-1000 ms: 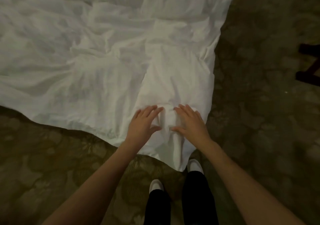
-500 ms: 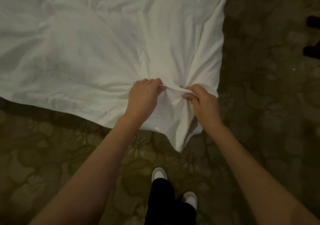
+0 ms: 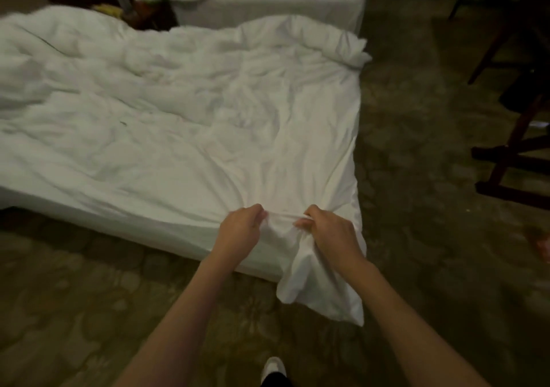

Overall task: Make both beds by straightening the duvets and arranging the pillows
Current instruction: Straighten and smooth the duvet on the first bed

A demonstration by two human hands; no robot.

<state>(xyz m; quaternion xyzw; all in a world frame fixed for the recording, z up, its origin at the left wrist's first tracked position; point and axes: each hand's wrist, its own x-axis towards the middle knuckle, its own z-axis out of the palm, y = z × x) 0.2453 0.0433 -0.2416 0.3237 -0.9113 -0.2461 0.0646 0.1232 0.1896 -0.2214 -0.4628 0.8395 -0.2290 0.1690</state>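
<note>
We see the white duvet spread over the near bed, rumpled into soft folds across its left and far parts and flatter toward the near right. Its near right corner hangs off the bed's edge and droops toward the floor in a loose flap. Just above that flap, our left hand and our right hand sit close together, each with fingers curled tight round a bunch of the cloth, so that creases fan out from both grips across the cover. A short taut ridge of fabric runs between the two fists.

At the duvet's far right corner the cover is heaped in a thicker roll. Beyond it, in the far middle of the scene, stands the second bed, with crumpled white bedding piled on top; whether that pile holds pillows we cannot tell.

The patterned carpet lies all around, dim and greenish. On the right stand dark wooden furniture legs. At the near edge, between our forearms, one white shoe shows below a dark trouser leg.
</note>
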